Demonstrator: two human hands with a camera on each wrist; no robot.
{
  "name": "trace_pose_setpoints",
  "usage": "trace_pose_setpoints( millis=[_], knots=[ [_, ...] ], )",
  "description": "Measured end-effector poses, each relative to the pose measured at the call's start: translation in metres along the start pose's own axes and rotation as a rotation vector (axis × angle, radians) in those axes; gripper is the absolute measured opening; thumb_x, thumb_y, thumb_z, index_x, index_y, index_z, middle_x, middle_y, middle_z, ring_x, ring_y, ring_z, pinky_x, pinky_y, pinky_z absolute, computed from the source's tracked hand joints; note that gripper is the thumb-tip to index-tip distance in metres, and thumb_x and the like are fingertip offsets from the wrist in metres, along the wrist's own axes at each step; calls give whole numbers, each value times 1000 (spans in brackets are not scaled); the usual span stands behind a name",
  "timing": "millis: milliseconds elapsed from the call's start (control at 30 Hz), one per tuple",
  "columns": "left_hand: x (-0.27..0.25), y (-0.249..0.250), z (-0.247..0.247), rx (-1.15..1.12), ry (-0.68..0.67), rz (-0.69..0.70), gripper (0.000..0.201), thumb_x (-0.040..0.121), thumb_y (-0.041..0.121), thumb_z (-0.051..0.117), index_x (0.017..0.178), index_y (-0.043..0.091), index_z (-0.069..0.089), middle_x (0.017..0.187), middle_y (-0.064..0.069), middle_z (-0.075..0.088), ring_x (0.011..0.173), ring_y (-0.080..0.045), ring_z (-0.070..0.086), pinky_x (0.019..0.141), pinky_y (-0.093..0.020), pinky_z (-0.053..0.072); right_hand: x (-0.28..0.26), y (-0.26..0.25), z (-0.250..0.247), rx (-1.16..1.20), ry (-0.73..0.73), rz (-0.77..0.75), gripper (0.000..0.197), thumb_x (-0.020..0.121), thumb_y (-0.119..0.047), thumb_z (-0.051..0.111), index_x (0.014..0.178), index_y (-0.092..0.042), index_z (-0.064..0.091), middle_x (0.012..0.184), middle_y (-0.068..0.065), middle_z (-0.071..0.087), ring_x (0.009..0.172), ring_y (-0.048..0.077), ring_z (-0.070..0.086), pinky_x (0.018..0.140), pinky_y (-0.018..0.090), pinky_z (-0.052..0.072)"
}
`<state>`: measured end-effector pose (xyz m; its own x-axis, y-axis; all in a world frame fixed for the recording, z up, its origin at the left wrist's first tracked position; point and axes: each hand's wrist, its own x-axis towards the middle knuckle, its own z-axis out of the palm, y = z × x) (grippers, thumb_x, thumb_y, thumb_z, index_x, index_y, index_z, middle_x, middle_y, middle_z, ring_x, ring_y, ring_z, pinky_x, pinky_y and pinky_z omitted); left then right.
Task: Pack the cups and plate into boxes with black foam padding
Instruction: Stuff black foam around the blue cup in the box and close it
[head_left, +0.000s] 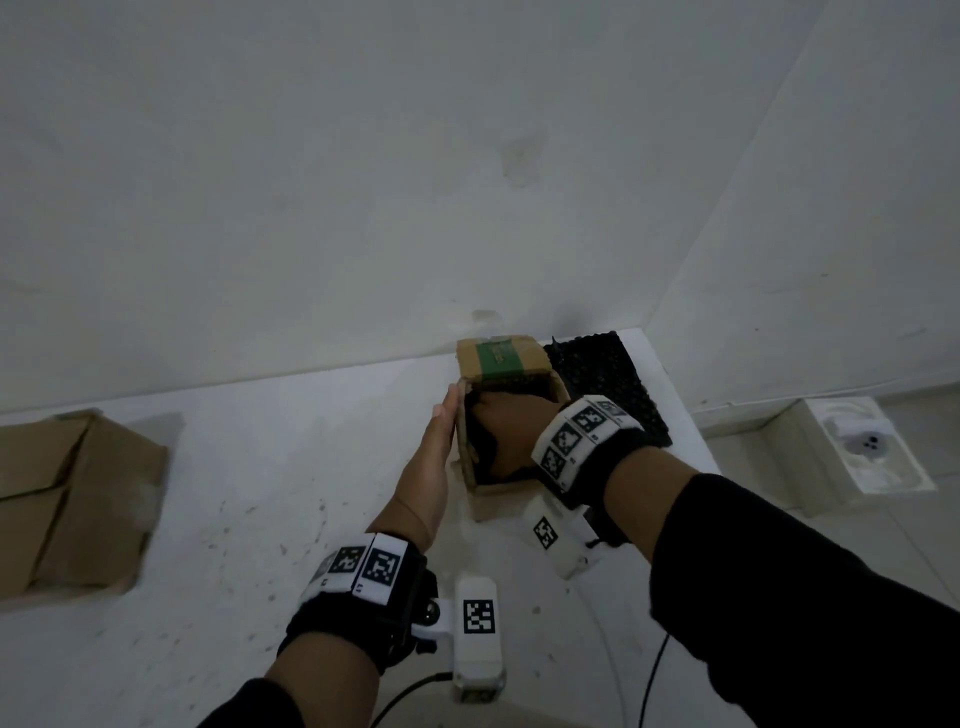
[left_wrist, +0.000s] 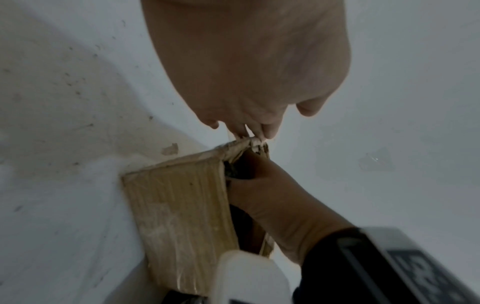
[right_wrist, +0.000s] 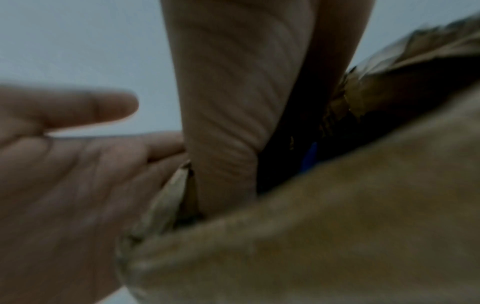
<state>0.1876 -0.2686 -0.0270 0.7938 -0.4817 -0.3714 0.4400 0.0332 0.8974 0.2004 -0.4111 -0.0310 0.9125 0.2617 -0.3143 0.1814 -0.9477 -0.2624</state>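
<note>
Cardboard box (head_left: 511, 415), light, flimsy: my left hand (head_left: 434, 457) flat at 9 o'clock wall, right hand (head_left: 506, 431) inside, grip unseen.

head: above, looks down at small box (head_left: 506, 415) on counter (head_left: 260, 493) | left wrist: close beside box (left_wrist: 179, 216), left | right wrist: almost against box (right_wrist: 324, 236) rim, blurred | shared: box

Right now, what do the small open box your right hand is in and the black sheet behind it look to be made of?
The small open box: brown corrugated cardboard, matte and worn, with frayed layered edges and a strip of green tape on its flap. The black sheet: probably soft foam, matte, with a bumpy egg-crate surface. What the right hand touches inside is hidden.
</note>
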Motion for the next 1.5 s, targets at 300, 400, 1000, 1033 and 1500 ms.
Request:
trace_pose_setpoints(
  millis=[300,400,1000,1033,1500],
  knots=[
    [3,-6,-3,78,-31,11,50,96,56,25,142,40,31,150,20,25,136,6,25,116,-26,18,4,8,-16,192,-174,149,38,80,-28,68,114,-12,62,114,8,63,104,27,58,91,43,49],
    [-1,0,7,62,-28,23,36,100,40,18,134,39,31,115,37,38,83,36,40,80,3,36,2,-3,-4,154,-70,153,35,84,-24,64,112,-3,60,110,16,62,102,31,58,89,40,49],
    [-1,2,8,107,-47,80,46,102,36,16,147,28,22,144,18,29,123,6,28,96,-8,24,-28,-23,26,-27,-9,208,63,99,-35,29,151,-13,2,159,1,-3,146,20,-8,117,46,-3],
    [-1,1,8,109,-38,84,46,102,36,15,147,27,22,143,18,29,125,5,29,96,-8,24,-27,-23,27,-20,3,213,63,98,-35,29,151,-14,3,159,0,-1,146,19,-7,117,45,-4],
    [6,0,29,943,176,389,44,92,21,53,135,21,43,145,-1,40,141,-18,21,113,-39,24,-119,35,29,488,622,224,37,84,-9,58,121,-12,53,118,7,52,112,23,50,91,28,42]
  ],
)
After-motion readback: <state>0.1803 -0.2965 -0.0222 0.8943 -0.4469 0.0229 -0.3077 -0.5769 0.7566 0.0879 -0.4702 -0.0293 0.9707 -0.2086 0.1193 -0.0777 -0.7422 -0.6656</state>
